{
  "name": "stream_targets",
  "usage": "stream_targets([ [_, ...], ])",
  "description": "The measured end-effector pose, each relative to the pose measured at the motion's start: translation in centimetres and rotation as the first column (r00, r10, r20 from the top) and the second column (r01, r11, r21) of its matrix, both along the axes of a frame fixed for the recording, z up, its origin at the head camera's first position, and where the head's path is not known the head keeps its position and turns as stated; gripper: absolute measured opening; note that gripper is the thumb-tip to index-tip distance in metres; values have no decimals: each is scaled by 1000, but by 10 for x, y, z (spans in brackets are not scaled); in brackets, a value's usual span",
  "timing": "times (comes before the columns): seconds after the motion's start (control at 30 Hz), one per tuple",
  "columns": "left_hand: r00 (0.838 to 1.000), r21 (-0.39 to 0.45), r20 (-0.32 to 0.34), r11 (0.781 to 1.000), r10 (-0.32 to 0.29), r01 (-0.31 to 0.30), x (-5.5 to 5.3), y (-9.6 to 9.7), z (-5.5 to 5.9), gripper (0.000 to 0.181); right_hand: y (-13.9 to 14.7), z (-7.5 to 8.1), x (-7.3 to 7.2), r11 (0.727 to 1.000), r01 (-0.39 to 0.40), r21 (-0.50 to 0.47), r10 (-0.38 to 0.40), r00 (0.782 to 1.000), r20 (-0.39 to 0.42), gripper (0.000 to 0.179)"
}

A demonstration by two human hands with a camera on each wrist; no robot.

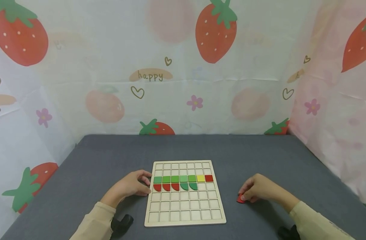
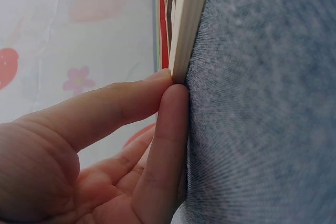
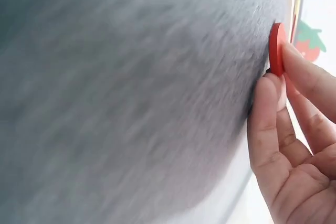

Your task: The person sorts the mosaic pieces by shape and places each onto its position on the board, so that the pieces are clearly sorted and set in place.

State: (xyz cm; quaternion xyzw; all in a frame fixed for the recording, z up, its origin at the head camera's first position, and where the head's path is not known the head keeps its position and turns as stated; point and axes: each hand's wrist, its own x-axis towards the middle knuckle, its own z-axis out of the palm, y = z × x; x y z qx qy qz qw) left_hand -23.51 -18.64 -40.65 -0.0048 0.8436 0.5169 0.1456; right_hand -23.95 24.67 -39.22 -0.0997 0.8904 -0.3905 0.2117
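Observation:
A pale wooden grid board lies on the dark grey cloth. One of its rows holds several green squares, a yellow square and a red square. In the row below sit three red quarter-round tiles and two green ones. My left hand holds the board's left edge, thumb and a fingertip meeting there in the left wrist view. To the right of the board, my right hand pinches a red quarter-round tile between thumb and fingers, low at the cloth.
Dark grey cloth covers the table around the board. Behind and at both sides hangs a white curtain printed with strawberries, reaching the table's back edge. A black strap piece shows below the left wrist.

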Motion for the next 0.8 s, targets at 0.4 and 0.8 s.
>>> stream_targets([
  [0.4,1000,2,-6,1000,-16,16,-1,-1,0,60,-36,0,-14,993,97,-63,-96,995,26,13],
  [0.8,1000,2,0,1000,-16,16,0,-1,1,59,-76,-3,-28,961,178,-210,-167,984,68,14],
])
